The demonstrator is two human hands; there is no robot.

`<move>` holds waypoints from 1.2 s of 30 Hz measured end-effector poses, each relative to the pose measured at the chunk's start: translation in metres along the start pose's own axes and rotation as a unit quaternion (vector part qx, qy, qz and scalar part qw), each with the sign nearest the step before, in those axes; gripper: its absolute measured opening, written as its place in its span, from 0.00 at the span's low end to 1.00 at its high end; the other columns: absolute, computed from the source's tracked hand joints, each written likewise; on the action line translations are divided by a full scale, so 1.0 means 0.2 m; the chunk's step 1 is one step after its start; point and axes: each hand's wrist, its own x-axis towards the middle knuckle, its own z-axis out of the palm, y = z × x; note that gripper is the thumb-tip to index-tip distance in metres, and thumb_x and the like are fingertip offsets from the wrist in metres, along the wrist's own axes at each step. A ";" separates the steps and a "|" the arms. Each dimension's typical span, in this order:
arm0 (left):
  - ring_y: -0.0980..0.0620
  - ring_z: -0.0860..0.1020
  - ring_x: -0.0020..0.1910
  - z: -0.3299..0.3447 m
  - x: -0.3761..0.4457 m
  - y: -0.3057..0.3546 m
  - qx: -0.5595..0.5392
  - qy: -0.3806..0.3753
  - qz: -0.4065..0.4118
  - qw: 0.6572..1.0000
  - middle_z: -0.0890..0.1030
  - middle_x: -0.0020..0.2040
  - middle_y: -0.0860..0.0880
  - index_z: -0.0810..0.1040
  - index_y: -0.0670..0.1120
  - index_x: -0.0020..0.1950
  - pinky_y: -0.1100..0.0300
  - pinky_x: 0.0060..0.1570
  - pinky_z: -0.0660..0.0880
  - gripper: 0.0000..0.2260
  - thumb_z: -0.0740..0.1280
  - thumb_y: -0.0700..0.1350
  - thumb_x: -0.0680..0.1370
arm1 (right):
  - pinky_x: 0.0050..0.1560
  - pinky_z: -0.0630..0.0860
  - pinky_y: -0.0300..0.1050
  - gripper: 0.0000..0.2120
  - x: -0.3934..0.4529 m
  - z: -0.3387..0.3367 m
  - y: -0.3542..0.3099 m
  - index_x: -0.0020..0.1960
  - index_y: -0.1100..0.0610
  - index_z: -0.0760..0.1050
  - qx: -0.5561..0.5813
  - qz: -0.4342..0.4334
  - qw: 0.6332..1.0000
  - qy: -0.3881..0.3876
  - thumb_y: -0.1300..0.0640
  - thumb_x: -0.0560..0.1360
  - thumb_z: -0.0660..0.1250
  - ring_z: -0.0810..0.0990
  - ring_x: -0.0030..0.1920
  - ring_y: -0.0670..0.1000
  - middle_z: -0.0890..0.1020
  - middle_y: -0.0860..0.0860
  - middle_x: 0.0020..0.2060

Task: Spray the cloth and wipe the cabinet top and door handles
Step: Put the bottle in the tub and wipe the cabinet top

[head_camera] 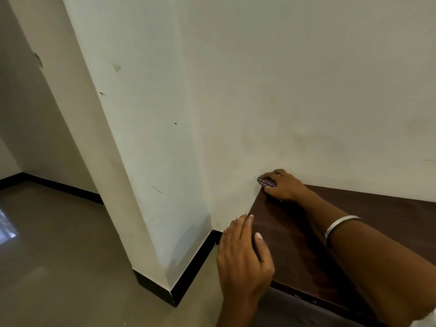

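The dark brown wooden cabinet top runs along the white wall at the lower right. My right hand reaches to its far left corner against the wall and presses a small checked cloth onto the surface there. A silver bangle sits on that forearm. My left hand rests on the near left edge of the cabinet top, thumb on top and fingers down the side, holding nothing else. No spray bottle or door handles are in view.
A white wall pillar with a black skirting juts out left of the cabinet. Grey tiled floor spreads to the left and below. The cabinet's front edge shows at the bottom.
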 end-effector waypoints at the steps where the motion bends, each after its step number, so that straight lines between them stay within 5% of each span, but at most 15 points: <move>1: 0.56 0.70 0.69 0.00 0.00 0.00 -0.001 0.004 0.003 1.000 0.74 0.68 0.56 0.73 0.53 0.68 0.57 0.69 0.66 0.23 0.51 0.57 0.78 | 0.70 0.65 0.54 0.29 0.00 0.00 -0.01 0.75 0.45 0.60 -0.007 -0.002 1.000 -0.002 0.43 0.75 0.60 0.64 0.72 0.57 0.60 0.51 0.75; 5: 0.56 0.69 0.70 -0.01 0.00 0.01 -0.004 0.002 -0.003 1.000 0.73 0.69 0.56 0.71 0.53 0.70 0.58 0.69 0.64 0.24 0.51 0.58 0.78 | 0.69 0.66 0.54 0.27 -0.08 0.01 -0.10 0.73 0.46 0.62 0.006 -0.042 0.999 -0.023 0.45 0.75 0.61 0.65 0.71 0.56 0.63 0.51 0.74; 9: 0.58 0.59 0.75 -0.06 0.01 0.03 -0.008 -0.053 -0.018 0.998 0.64 0.75 0.55 0.62 0.52 0.75 0.62 0.73 0.51 0.28 0.47 0.58 0.77 | 0.73 0.61 0.51 0.27 -0.34 0.06 -0.26 0.74 0.47 0.63 -0.003 -0.094 0.995 -0.021 0.45 0.76 0.59 0.61 0.74 0.53 0.62 0.49 0.75; 12: 0.58 0.54 0.76 -0.12 0.01 0.04 -0.046 -0.104 -0.027 0.993 0.59 0.77 0.53 0.57 0.51 0.77 0.57 0.76 0.52 0.29 0.46 0.54 0.75 | 0.73 0.60 0.48 0.26 -0.59 0.11 -0.35 0.74 0.46 0.63 0.007 -0.128 0.992 0.007 0.43 0.78 0.57 0.62 0.74 0.51 0.62 0.47 0.75; 21: 0.58 0.73 0.60 -0.35 -0.14 0.06 -0.145 -0.098 -0.079 0.981 0.74 0.62 0.53 0.68 0.52 0.65 0.58 0.62 0.74 0.20 0.56 0.47 0.73 | 0.75 0.59 0.49 0.30 -0.99 0.18 -0.43 0.76 0.46 0.59 0.015 -0.159 0.987 0.011 0.40 0.76 0.59 0.61 0.75 0.51 0.61 0.49 0.76; 27: 0.56 0.75 0.58 -0.44 -0.19 0.13 -0.128 -0.151 -0.062 0.978 0.75 0.61 0.52 0.69 0.52 0.64 0.67 0.58 0.70 0.17 0.58 0.43 0.76 | 0.74 0.60 0.46 0.27 -1.22 0.16 -0.36 0.76 0.44 0.59 0.014 -0.182 0.983 0.038 0.41 0.78 0.56 0.62 0.74 0.48 0.62 0.47 0.76; 36: 0.51 0.61 0.74 -0.38 -0.34 0.32 -0.078 -0.250 0.023 0.965 0.65 0.74 0.47 0.62 0.46 0.74 0.58 0.74 0.58 0.25 0.58 0.44 0.76 | 0.75 0.58 0.49 0.28 -1.52 -0.01 -0.02 0.76 0.43 0.58 -0.048 -0.107 0.993 0.030 0.47 0.78 0.61 0.59 0.75 0.50 0.59 0.47 0.77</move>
